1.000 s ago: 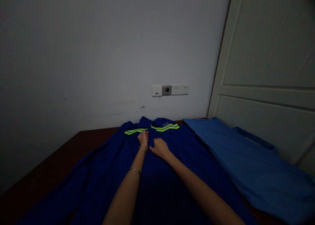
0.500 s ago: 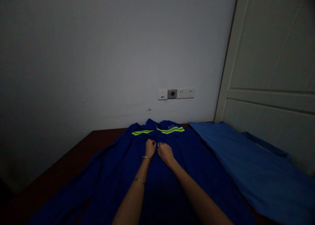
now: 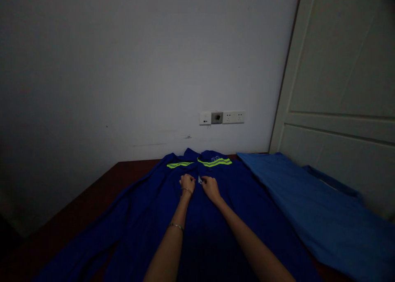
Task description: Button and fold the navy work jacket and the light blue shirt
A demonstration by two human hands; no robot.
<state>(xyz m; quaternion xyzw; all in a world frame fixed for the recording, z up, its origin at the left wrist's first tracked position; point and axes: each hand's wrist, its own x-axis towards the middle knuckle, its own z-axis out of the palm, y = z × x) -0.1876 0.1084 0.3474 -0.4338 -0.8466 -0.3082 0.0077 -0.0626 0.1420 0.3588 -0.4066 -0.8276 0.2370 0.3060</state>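
Observation:
A dark blue work jacket (image 3: 148, 216) with neon yellow-green stripes (image 3: 212, 162) near the collar lies spread on a dark wooden table (image 3: 92, 199). My left hand (image 3: 187, 183) and my right hand (image 3: 210, 187) rest side by side on the jacket's chest, just below the collar. Both have their fingers curled and pinched on the front edges of the jacket. Between them shows a small pale thing (image 3: 199, 179), too small to name. Thin bracelets circle my left wrist and forearm.
A lighter blue cloth (image 3: 308, 208) lies spread to the right of the jacket. A white wall with a row of sockets (image 3: 222, 117) stands behind the table, and a white door (image 3: 342, 101) closes off the right side.
Both hands have come together at the middle of the jacket's chest and closed on the cloth. The camera has shifted slightly, so the jacket sits further right in view.

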